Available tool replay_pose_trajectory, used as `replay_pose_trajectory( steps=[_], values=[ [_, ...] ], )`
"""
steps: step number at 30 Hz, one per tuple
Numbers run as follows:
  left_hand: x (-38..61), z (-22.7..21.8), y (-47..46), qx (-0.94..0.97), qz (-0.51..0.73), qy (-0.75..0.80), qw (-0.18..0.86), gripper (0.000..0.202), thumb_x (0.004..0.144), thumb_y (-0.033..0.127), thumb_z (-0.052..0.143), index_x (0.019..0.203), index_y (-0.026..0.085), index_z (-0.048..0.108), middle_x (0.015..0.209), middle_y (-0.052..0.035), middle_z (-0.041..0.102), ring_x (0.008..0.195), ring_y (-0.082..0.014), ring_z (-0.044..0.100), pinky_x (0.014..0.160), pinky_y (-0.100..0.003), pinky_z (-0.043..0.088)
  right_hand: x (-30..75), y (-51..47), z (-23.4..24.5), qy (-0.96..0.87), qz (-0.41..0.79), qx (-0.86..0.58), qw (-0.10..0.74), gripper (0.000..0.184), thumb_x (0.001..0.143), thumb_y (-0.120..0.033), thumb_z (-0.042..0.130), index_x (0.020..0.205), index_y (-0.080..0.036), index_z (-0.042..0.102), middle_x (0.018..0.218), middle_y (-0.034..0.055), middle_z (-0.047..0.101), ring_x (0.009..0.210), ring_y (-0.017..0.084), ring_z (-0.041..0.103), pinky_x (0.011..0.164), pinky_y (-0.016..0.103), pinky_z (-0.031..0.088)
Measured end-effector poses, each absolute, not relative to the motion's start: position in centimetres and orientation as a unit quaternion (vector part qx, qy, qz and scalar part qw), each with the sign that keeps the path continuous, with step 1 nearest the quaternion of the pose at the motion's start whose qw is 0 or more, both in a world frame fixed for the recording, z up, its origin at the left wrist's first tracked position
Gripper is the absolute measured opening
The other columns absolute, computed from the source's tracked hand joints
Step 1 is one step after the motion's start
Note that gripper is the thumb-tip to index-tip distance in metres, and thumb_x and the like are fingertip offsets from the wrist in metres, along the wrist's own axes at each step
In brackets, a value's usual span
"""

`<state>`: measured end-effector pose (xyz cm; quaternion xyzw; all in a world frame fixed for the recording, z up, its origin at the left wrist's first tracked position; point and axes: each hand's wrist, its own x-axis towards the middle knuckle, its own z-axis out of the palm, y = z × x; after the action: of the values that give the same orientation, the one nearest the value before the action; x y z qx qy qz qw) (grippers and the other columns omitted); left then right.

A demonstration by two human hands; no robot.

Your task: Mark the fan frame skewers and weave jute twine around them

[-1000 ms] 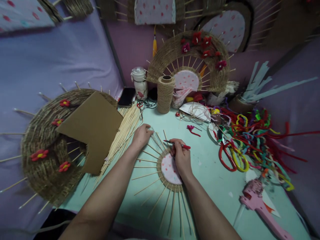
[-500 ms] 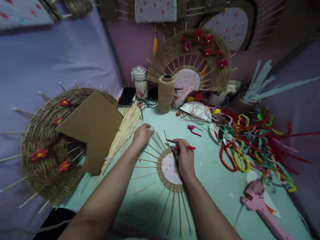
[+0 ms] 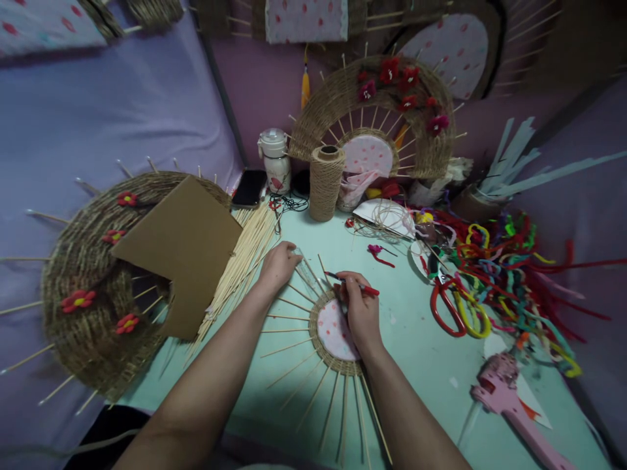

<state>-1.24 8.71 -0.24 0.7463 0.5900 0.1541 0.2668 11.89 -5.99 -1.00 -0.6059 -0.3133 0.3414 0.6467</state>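
Observation:
At the middle of the table my left hand (image 3: 279,266) has its fingers closed on the upper end of a clear ruler (image 3: 306,273), which slants down toward a half-round woven piece (image 3: 313,326). That piece has a spotted white cloth centre (image 3: 334,326), a twine rim and thin sticks fanning outward. My right hand (image 3: 363,313) grips a red pen (image 3: 367,289), its dark tip pointing left near an upper stick (image 3: 322,264). The right hand rests over the right edge of the woven piece and hides part of it.
Bundled sticks (image 3: 245,254) and cardboard (image 3: 189,241) lie left, over a large woven fan (image 3: 73,261). A twine spool (image 3: 326,186), jar (image 3: 275,163) and phone (image 3: 249,189) stand or lie behind. Rightward are scissors (image 3: 447,307), pipe cleaners (image 3: 514,261) and a pink glue gun (image 3: 509,398).
The woven piece has turned slightly counterclockwise: its lower sticks have swung right and its upper stick a little left. My right hand and pen have shifted slightly left; my left hand stays in place.

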Motion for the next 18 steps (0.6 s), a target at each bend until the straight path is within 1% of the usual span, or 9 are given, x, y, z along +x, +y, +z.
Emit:
replay_pose_trajectory(
  steps=[3, 5, 7, 12, 18],
  values=[
    [-1.22, -0.21, 8.72, 0.743, 0.149, 0.594, 0.27, 0.032, 0.079, 0.029, 0.063, 0.108, 0.018, 0.064, 0.087, -0.0044, 0.071, 0.088, -0.0196, 0.065, 0.078, -0.027, 0.045, 11.93, -6.14, -0.52, -0.335, 0.292, -0.651, 0.615, 0.024, 0.086, -0.04, 0.055, 0.086, -0.018, 0.065, 0.075, 0.0009, 0.061, 0.075, 0.017, 0.055, 0.074, 0.03, 0.045],
    [-1.22, -0.27, 8.75, 0.742, 0.149, 0.594, 0.273, 0.032, 0.079, 0.029, 0.063, 0.108, 0.018, 0.064, 0.086, -0.0044, 0.071, 0.089, -0.0197, 0.065, 0.079, -0.027, 0.045, 11.84, -6.22, -0.37, -0.339, 0.277, -0.661, 0.609, 0.023, 0.086, -0.039, 0.055, 0.082, -0.018, 0.064, 0.077, 0.0013, 0.062, 0.076, 0.017, 0.056, 0.073, 0.029, 0.043],
    [-1.24, -0.38, 8.81, 0.741, 0.148, 0.594, 0.275, 0.032, 0.079, 0.029, 0.063, 0.109, 0.017, 0.063, 0.085, -0.0043, 0.071, 0.089, -0.0197, 0.065, 0.079, -0.027, 0.045, 11.72, -6.28, -0.38, -0.34, 0.274, -0.669, 0.602, 0.023, 0.088, -0.039, 0.052, 0.081, -0.019, 0.061, 0.074, -0.0004, 0.061, 0.072, 0.016, 0.054, 0.07, 0.028, 0.042],
    [-1.3, -0.44, 8.8, 0.744, 0.148, 0.594, 0.269, 0.032, 0.078, 0.028, 0.064, 0.108, 0.017, 0.064, 0.086, -0.0043, 0.071, 0.089, -0.0197, 0.065, 0.078, -0.027, 0.044, 11.64, -6.32, -0.86, -0.333, 0.299, -0.675, 0.587, 0.02, 0.09, -0.041, 0.05, 0.088, -0.021, 0.055, 0.063, -0.0053, 0.051, 0.057, 0.013, 0.045, 0.059, 0.025, 0.037],
    [-1.24, 0.16, 8.53, 0.745, 0.134, 0.603, 0.253, 0.031, 0.079, 0.03, 0.063, 0.108, 0.018, 0.064, 0.088, -0.0045, 0.071, 0.088, -0.0197, 0.065, 0.079, -0.027, 0.044, 11.71, -6.2, -1.07, -0.34, 0.289, -0.681, 0.58, 0.022, 0.09, -0.042, 0.05, 0.083, -0.021, 0.054, 0.061, -0.0054, 0.05, 0.056, 0.013, 0.046, 0.059, 0.026, 0.037]
  ],
)
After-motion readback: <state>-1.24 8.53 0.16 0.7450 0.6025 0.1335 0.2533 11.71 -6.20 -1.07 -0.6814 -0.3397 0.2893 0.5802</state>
